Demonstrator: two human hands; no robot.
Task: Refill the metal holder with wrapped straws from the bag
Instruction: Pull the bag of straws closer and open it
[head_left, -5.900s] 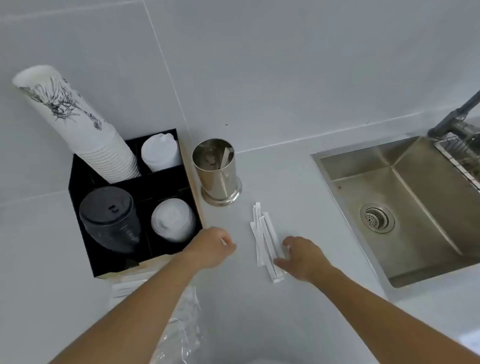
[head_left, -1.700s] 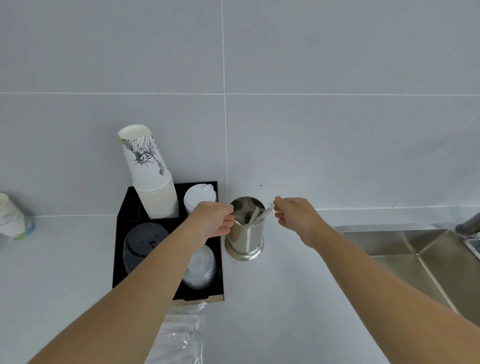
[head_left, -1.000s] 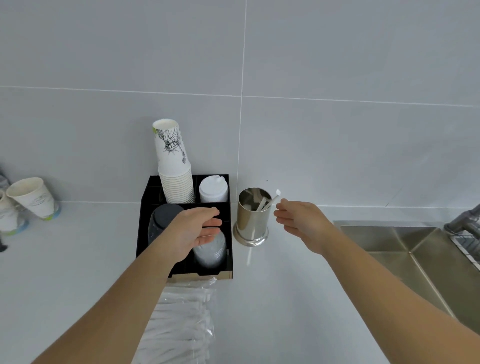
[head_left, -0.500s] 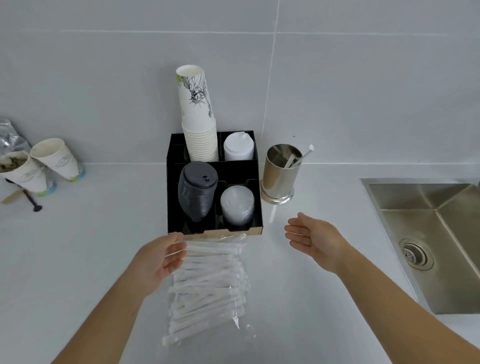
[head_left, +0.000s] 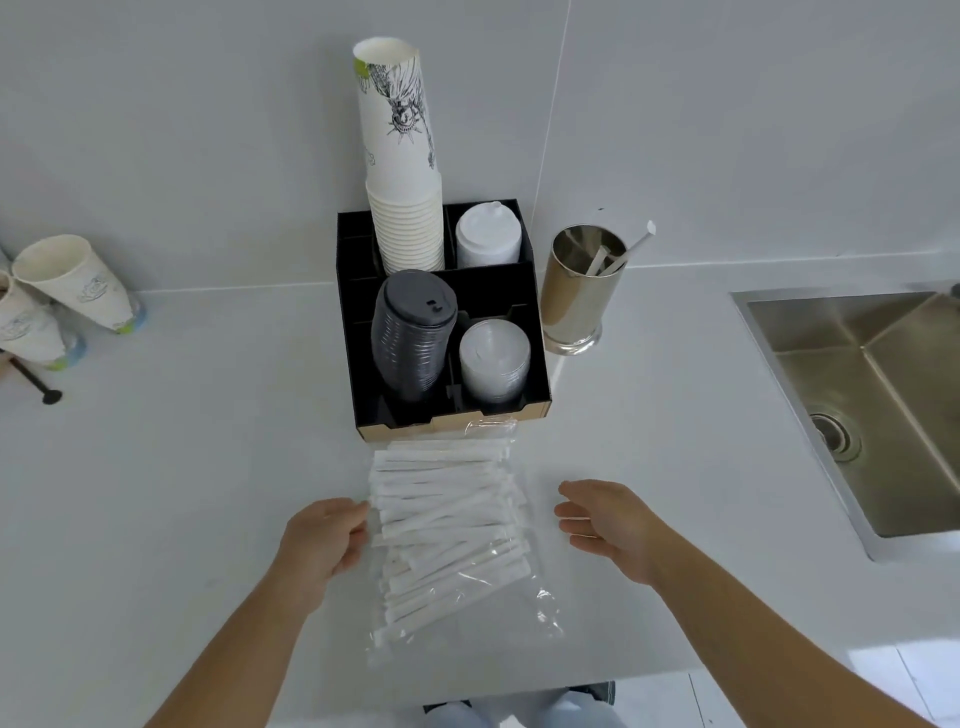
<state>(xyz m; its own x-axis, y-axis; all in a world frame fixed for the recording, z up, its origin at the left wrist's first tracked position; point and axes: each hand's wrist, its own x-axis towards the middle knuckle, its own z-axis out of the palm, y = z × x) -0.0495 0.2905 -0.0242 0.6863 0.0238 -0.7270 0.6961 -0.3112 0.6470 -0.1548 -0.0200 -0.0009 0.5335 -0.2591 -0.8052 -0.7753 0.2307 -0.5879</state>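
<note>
A clear plastic bag (head_left: 452, 535) full of white wrapped straws lies flat on the white counter in front of me. My left hand (head_left: 322, 540) touches the bag's left edge with fingers curled against it. My right hand (head_left: 605, 522) hovers open just right of the bag, holding nothing. The shiny metal holder (head_left: 579, 296) stands at the back, right of the black organiser, with a few wrapped straws (head_left: 621, 254) leaning inside; one sticks out over its rim.
A black organiser (head_left: 537, 374) holds a tall stack of paper cups (head_left: 400, 171), black lids and white lids. A steel sink (head_left: 883, 395) is set in the counter at right. Loose paper cups (head_left: 72, 291) lie at far left. The counter's front edge is near my body.
Both hands left the metal holder and came down to the bag. My view tilted down. My left hand now touches the bag's left edge and my right hand is beside its right edge.
</note>
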